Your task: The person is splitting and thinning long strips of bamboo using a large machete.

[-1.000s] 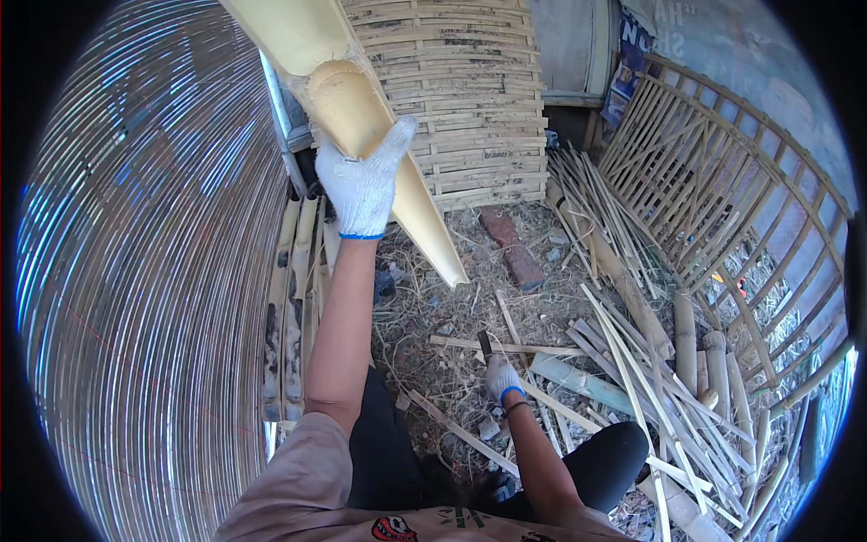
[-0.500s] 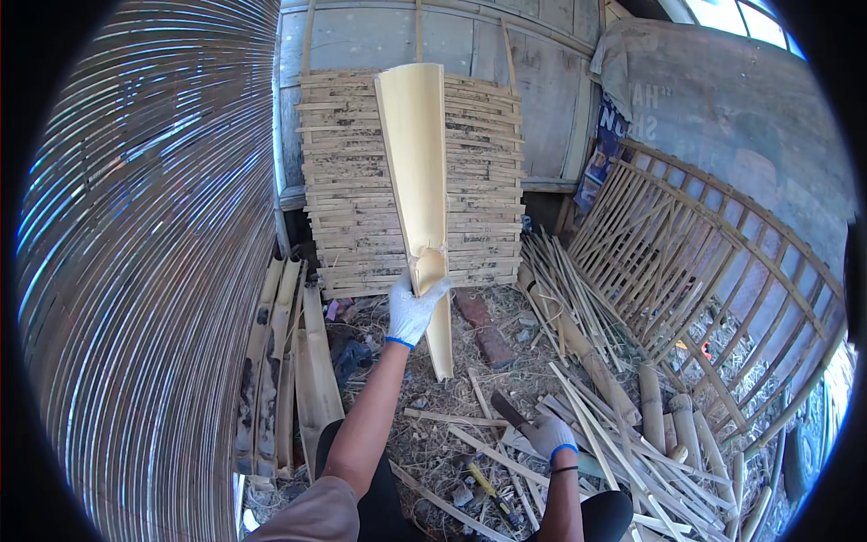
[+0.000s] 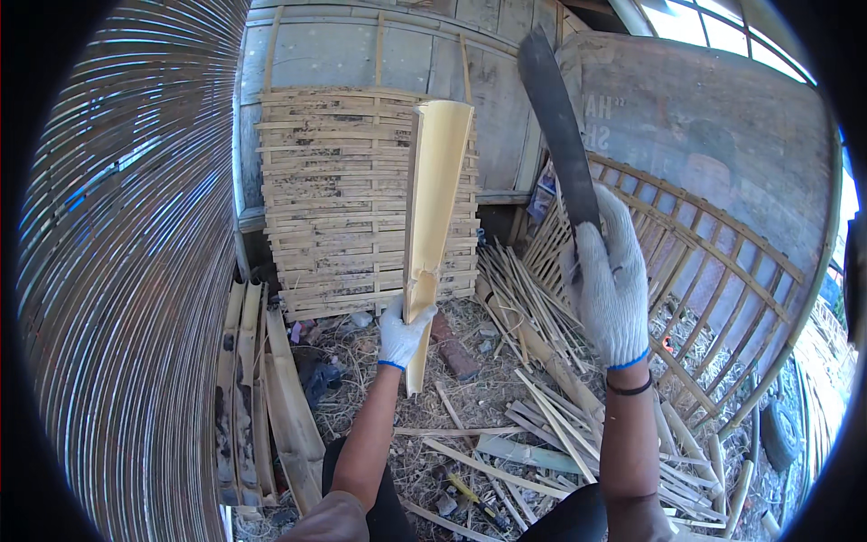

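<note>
A split length of bamboo (image 3: 439,190) stands nearly upright in front of me, its pale hollow inner face showing, with a broken node near its lower part. My left hand (image 3: 404,334), in a white knit glove with a blue cuff, is closed round it just below that node. On the right, my gloved right hand (image 3: 610,280) is raised and wrapped round the handle of a machete (image 3: 562,126). The dark blade points up and slightly left, apart from the bamboo. My fingers cover most of the handle.
A woven bamboo panel (image 3: 334,199) leans on the far wall. Split bamboo halves (image 3: 289,406) lie at left, near a slatted screen (image 3: 135,298). At right are a bamboo rack (image 3: 695,244) and loose strips (image 3: 560,425). A brick (image 3: 454,348) and a yellow-handled tool (image 3: 465,488) lie on the ground.
My right hand has lifted the machete from low over the strips to high at right. The bamboo in my left hand has tilted from leaning left to leaning right.
</note>
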Available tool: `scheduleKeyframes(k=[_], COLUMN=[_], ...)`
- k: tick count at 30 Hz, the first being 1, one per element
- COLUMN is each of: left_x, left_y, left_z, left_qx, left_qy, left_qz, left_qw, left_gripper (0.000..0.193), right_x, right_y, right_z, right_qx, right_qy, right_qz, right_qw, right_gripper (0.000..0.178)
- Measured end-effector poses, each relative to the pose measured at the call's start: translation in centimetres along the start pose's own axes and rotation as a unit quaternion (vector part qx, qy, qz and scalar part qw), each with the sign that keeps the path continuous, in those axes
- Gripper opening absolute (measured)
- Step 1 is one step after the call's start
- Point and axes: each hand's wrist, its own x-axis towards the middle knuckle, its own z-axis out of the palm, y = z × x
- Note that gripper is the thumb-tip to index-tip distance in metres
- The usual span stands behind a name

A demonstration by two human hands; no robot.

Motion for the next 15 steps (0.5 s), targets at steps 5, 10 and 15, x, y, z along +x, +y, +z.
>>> scheduleKeyframes(k=[5,10,15], left_x=[-0.4,-0.5,-0.6], left_y=[0.1,0.1,0.5], left_z=[0.7,0.9,0.5], left_qx=[-0.011,-0.014,-0.019], left_qy=[-0.002,-0.007,0.004], left_qz=[0.005,-0.002,0.01], left_qw=[1.0,1.0,1.0], left_gripper=[0.034,0.033,0.03], right_x=[4.4,7.5,7.8], right_y=[-3.0,-3.1,-2.7], right_z=[2.7,4.8,7.1], right_qx=[-0.224,-0.311,-0.337], right_qy=[-0.018,-0.07,-0.056], right_qz=[-0.139,-0.167,-0.181], right_qw=[0.965,0.933,0.922], right_gripper=[0.02,0.02,0.02])
